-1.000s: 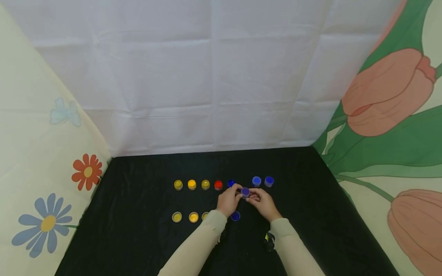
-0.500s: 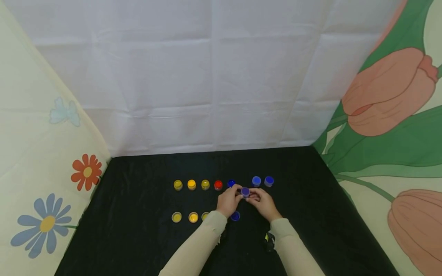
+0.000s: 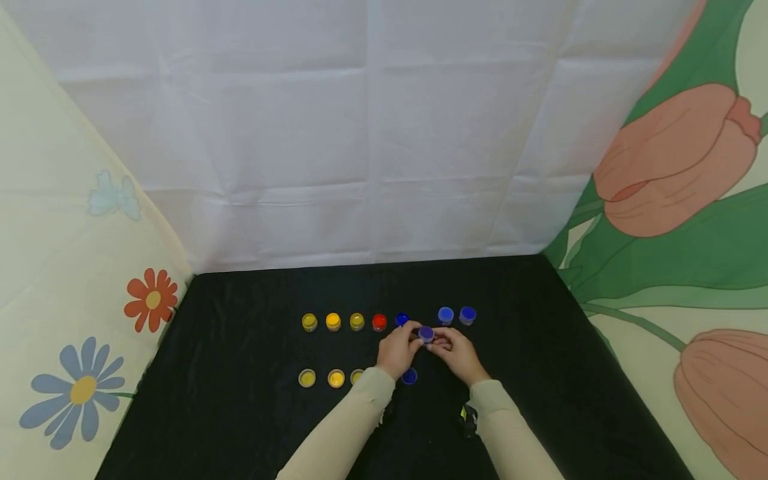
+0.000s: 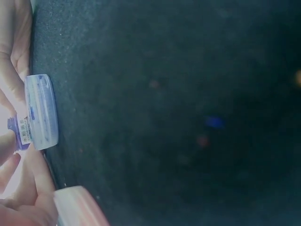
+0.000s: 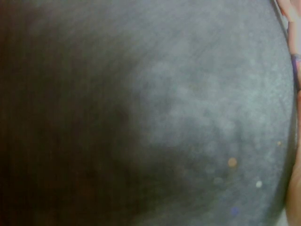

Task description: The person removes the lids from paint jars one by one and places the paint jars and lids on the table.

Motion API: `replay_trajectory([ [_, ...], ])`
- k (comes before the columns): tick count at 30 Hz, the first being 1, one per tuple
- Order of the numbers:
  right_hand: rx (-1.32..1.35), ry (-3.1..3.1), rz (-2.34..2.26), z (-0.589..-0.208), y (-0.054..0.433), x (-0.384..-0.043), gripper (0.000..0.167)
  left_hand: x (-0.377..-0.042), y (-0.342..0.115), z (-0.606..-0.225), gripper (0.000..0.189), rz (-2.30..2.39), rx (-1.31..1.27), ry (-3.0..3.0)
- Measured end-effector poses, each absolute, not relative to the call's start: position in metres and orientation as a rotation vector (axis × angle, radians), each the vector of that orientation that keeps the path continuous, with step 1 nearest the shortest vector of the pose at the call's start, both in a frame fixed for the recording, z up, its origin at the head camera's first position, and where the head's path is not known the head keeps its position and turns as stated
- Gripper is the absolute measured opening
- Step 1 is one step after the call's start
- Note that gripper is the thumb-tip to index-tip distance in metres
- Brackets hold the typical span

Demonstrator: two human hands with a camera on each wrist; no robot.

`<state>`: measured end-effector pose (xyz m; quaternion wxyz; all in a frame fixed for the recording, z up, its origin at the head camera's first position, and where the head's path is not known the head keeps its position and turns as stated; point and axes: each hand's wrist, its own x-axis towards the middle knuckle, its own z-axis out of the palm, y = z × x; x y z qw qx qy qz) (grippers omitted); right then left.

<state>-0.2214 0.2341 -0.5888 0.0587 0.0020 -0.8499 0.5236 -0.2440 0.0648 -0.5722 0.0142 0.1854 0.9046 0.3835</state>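
Observation:
Both hands meet over the black cloth around one small purple paint pot (image 3: 426,335). My left hand (image 3: 397,350) pinches it from the left. From the right, the fingers of my right hand (image 3: 461,355) grip its other side. In the left wrist view the paint pot (image 4: 19,133) shows a white printed label, held between fingertips. A shallow, blue-tinted clear lid (image 4: 42,112) stands close to that camera. The right wrist view catches only the edge of the right hand (image 5: 294,193) and a sliver of purple.
A far row has paint pots: yellow (image 3: 309,322), orange-yellow (image 3: 333,321), red (image 3: 379,322) and blue (image 3: 468,315), among others. Nearer lies a row of shallow lids, including a yellow one (image 3: 307,378) and a blue one (image 3: 409,376). My left sleeve (image 3: 342,423) covers part of this row.

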Motion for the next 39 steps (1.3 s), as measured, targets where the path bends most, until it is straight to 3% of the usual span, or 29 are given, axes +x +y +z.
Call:
replay_trajectory([
  [5,0.003,-2.578,1.585,-0.590,0.235,-0.222,0.033,-0.244,0.063,-0.569,0.035,1.237,0.556,2.744],
  [20,0.009,-2.560,1.595,-0.590,0.233,-0.221,0.031,-0.256,0.062,-0.561,0.028,0.965,1.099,2.809],
  [39,0.009,-2.557,1.593,-0.588,0.232,-0.221,0.030,-0.260,0.065,-0.557,0.022,0.953,1.041,2.783],
])
